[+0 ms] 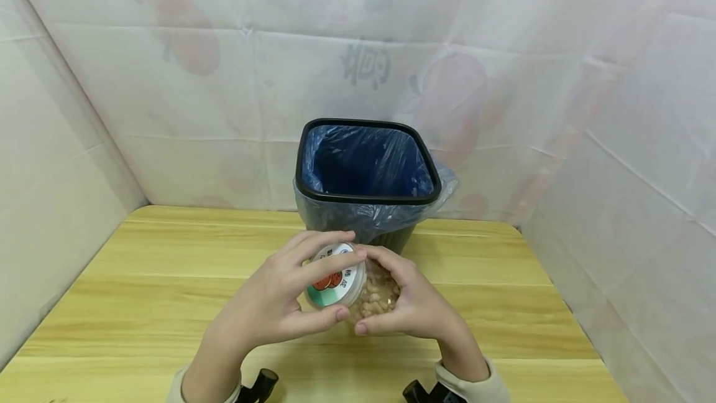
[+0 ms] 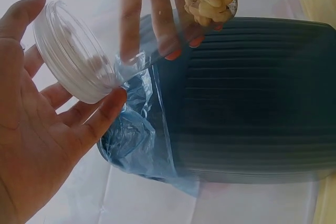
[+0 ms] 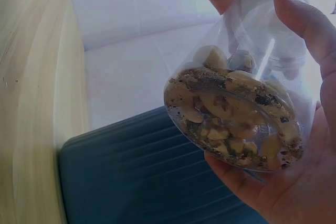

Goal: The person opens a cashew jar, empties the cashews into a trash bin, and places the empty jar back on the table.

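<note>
A clear plastic jar [image 1: 378, 295] holding pale nuts that look like cashews is tilted above the table, in front of the bin. My right hand [image 1: 421, 302] grips its body, thumb on the near side. At the jar's mouth my left hand [image 1: 279, 294] holds the round clear lid [image 2: 73, 59], its fingers and thumb around the rim. The lid's top bears a white label with red fruit and a green edge. Whether the lid sits on the jar or is apart from it, I cannot tell. Dark crumbs cling near the jar's base [image 3: 236, 114] in the right wrist view.
A dark bin [image 1: 369, 199] lined with a blue plastic bag [image 1: 358, 211] stands at the table's back, just beyond my hands. The wooden table [image 1: 168, 303] lies below. Pale printed cloth [image 1: 235, 79] hangs behind and on both sides.
</note>
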Action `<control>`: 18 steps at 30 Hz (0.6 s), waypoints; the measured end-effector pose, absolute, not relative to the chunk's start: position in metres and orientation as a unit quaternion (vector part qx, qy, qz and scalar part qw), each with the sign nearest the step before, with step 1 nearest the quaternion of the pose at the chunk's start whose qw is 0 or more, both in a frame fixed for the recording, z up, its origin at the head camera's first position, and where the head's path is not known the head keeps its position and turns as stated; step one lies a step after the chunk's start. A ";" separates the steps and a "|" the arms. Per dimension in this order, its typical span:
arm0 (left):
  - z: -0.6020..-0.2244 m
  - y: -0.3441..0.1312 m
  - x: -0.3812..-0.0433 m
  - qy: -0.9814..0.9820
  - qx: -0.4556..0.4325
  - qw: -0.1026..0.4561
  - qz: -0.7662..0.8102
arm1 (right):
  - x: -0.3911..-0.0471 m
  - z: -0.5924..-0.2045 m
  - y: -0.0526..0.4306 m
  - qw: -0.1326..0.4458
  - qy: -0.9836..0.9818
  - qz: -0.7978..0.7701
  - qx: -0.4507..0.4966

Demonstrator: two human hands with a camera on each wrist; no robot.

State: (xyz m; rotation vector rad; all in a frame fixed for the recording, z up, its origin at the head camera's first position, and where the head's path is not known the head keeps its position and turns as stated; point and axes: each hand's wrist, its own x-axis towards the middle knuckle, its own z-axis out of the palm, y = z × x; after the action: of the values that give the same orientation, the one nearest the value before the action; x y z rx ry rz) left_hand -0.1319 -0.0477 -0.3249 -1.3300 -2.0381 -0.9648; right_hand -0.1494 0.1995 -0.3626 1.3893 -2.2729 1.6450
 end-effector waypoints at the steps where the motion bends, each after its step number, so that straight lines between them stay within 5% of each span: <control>1: -0.325 -0.047 -0.132 -0.751 -0.491 0.260 -0.356 | -0.149 -0.362 0.200 0.011 -0.731 0.521 0.441; 18: -0.329 -0.042 -0.136 -0.744 -0.489 0.293 -0.348 | -0.148 -0.360 0.197 0.004 -0.721 0.528 0.449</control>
State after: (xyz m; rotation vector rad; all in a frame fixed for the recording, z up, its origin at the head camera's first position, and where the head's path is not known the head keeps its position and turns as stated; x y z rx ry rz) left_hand -0.1356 -0.0415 -0.3291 -1.3036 -1.9820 -0.9267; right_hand -0.1476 0.1966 -0.3603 1.4056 -2.2596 1.6533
